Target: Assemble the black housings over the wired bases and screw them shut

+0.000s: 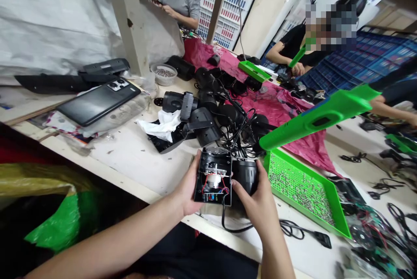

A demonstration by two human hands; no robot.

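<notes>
My left hand point(190, 190) is closed on the left side of an open black plastic housing point(196, 198). Inside it sit a white motor part point(213, 180), thin red and blue wires and a small board. My right hand point(257, 200) grips a black cylindrical housing point(246, 174) with slots around its body, right beside the open one. A black cord point(223, 218) runs down from the open housing and curves right, under my right hand. Both pieces are above the table's front edge.
Black housings and cords point(208, 118) are heaped ahead. A green tray of screws point(306, 192) lies right, with a green electric screwdriver point(312, 120) above it. A phone point(100, 101) and a bowl of screws point(163, 74) are left. Two people work across the table; another arm shows at right.
</notes>
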